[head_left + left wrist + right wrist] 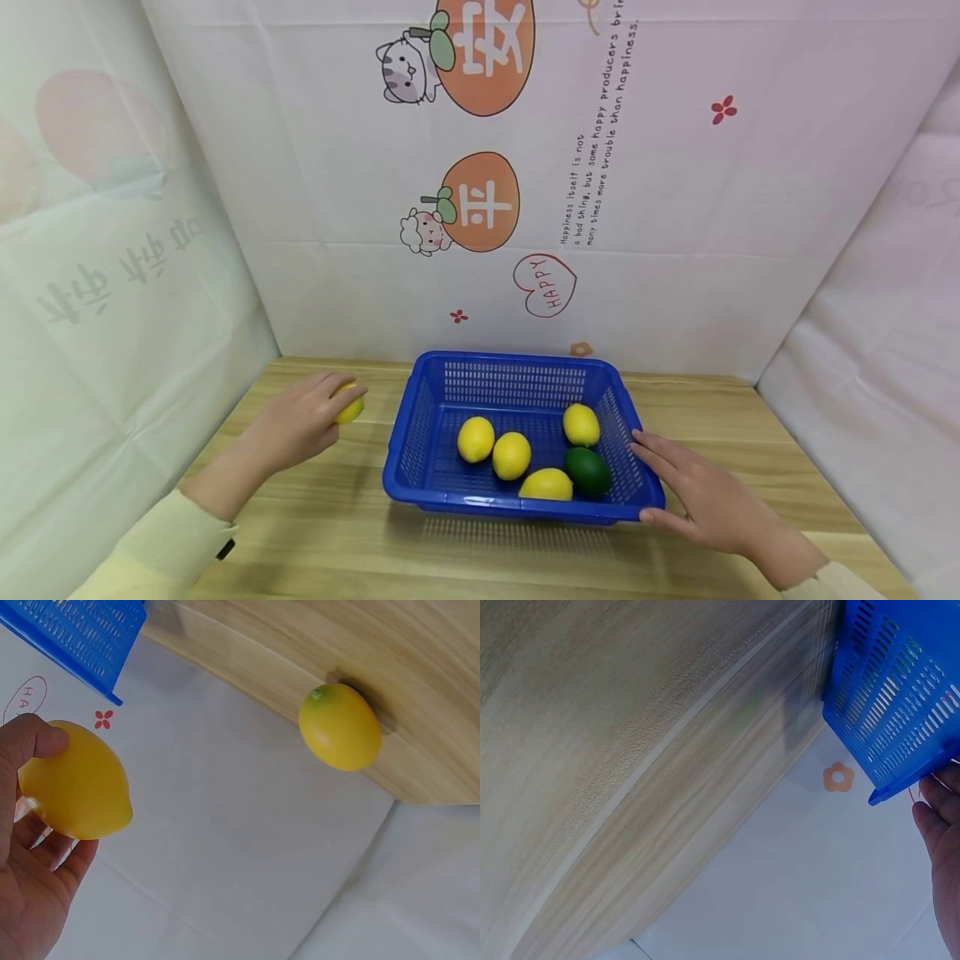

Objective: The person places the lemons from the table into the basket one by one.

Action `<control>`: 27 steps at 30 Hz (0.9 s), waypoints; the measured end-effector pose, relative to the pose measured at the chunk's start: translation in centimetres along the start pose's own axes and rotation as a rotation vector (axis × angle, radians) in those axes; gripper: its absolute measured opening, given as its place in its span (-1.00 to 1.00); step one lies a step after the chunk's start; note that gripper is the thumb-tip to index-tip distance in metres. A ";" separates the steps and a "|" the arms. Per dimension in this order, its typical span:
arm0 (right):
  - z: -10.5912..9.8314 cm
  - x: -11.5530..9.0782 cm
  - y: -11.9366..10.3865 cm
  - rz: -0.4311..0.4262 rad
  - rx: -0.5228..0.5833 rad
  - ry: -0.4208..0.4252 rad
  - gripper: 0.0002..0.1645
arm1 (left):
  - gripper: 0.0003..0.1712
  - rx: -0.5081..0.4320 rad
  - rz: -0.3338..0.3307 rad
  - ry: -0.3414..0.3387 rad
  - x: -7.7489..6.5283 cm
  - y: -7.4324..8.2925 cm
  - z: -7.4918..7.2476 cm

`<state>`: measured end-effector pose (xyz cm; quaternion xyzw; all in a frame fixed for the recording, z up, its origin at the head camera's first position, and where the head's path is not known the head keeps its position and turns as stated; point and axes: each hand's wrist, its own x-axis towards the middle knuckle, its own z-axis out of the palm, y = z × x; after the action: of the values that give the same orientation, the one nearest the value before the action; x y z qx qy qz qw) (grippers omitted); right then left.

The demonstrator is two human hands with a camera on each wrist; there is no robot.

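Note:
My left hand (300, 421) holds a yellow lemon (79, 780) between thumb and fingers, raised left of the blue basket (401, 417). In the head view the fingers cover part of that lemon. A second lemon (341, 727), with a green spot at its end, lies on the table in the left wrist view; I cannot make it out in the head view. The right hand (701, 492) rests extended fingers on the basket's right rim, its thumb by the near corner. Inside the basket are several yellow lemons (512, 456) and one dark green, oval fruit (588, 472).
The basket stands on a wood-grain table (322, 533) near the back. A white printed cloth (337, 292) hangs behind it, and plain-looking white cloth walls (862, 375) close in both sides.

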<state>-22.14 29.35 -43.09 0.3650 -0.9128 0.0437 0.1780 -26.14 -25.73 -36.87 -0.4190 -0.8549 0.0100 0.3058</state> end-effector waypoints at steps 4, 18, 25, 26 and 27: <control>0.0 0.0 0.1 -0.010 -0.003 0.006 -0.10 | -0.38 0.005 0.009 -0.018 0.9 0.4 0.1; -0.2 -0.1 -0.1 -0.001 0.002 0.002 -0.10 | -0.45 0.012 0.048 -0.009 3.5 1.3 1.4; 0.0 -0.1 -0.1 -0.008 0.003 0.010 -0.10 | -0.45 0.006 0.054 -0.015 4.6 1.9 1.6; 0.0 -0.1 -0.1 -0.009 0.005 0.012 -0.10 | -0.45 0.003 0.057 -0.013 4.8 2.0 1.6; 0.1 -0.1 -0.1 -0.010 0.005 0.014 -0.10 | -0.46 0.003 0.060 -0.013 5.0 2.1 1.6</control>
<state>-22.06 29.36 -43.19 0.3696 -0.9097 0.0477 0.1835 -27.77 -20.38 -36.20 -0.4438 -0.8440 0.0230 0.3003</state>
